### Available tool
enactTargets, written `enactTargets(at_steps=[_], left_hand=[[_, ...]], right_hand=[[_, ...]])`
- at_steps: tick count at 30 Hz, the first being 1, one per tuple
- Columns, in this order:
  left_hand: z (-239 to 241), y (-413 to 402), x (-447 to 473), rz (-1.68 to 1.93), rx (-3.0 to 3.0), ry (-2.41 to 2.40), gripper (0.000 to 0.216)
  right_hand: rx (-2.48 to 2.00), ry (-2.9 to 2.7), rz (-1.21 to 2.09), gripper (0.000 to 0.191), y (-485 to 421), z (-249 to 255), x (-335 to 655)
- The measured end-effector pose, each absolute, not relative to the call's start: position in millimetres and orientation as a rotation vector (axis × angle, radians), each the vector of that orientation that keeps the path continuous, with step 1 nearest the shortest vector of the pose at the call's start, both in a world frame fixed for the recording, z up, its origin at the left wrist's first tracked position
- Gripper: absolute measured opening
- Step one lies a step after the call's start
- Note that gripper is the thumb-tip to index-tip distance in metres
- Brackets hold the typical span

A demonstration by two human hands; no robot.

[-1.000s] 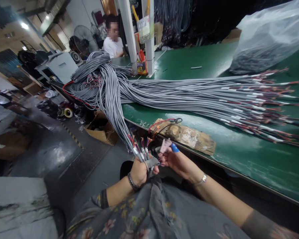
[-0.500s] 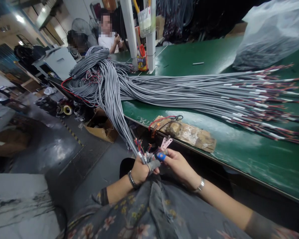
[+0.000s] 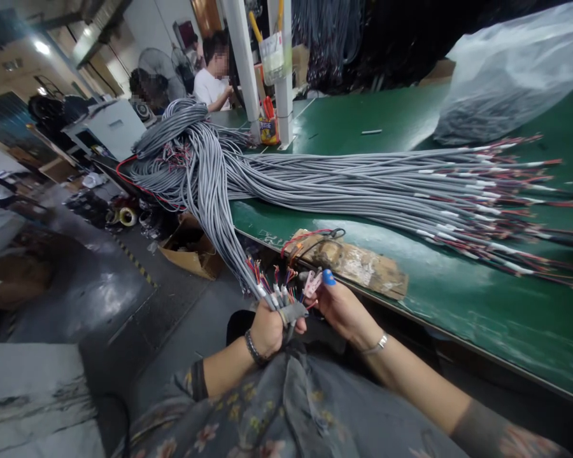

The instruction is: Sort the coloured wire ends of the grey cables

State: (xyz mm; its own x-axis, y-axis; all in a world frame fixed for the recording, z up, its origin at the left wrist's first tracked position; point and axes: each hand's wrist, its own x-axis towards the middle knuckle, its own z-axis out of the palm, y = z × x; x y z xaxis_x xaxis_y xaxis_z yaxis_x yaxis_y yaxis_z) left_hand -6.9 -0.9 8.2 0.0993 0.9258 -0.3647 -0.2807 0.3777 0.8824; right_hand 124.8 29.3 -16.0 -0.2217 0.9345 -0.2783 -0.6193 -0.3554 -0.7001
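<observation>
The left hand covered the stretch of grey cable ends it gripped, so how many it held could not be counted. The small pink tool in the right hand was too small to identify, its lower part hidden by the fingers. The cable bundle ran off the right edge, as did the plastic bag. The coloured cores were too fine to tell apart. A co-worker sat partly hidden behind the post.
</observation>
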Motion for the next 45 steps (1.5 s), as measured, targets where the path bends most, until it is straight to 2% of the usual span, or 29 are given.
enactTargets(at_steps=[10,18,26,36,39,43,45], left_hand=[[4,2,-1,0.992,0.71,1.123,0.035],[5,-3,-5,1.028,0.735,1.124,0.038],[4,-8,-6,1.101,0.766,1.141,0.04],[5,-2,0,1.084,0.75,1.2,0.039],[6,-2,-1,1.094,0.738,1.201,0.039],[6,-2,-1,1.091,0.764,1.195,0.038],[5,-2,-1,1.081,0.769,1.197,0.038]], right_hand=[[-0.852,-0.507,1.73,0.044,30,-17,121],[-0.752,-0.491,1.95,0.052,25,-16,126],[-0.786,-0.559,1.85,0.031,23,-11,128],[-0.83,-0.618,1.863,0.035,22,-15,128],[-0.919,-0.639,1.743,0.038,23,-15,128],[-1.09,-0.8,1.409,0.041,24,-15,129],[-1.087,-0.837,1.409,0.045,25,-17,128]])
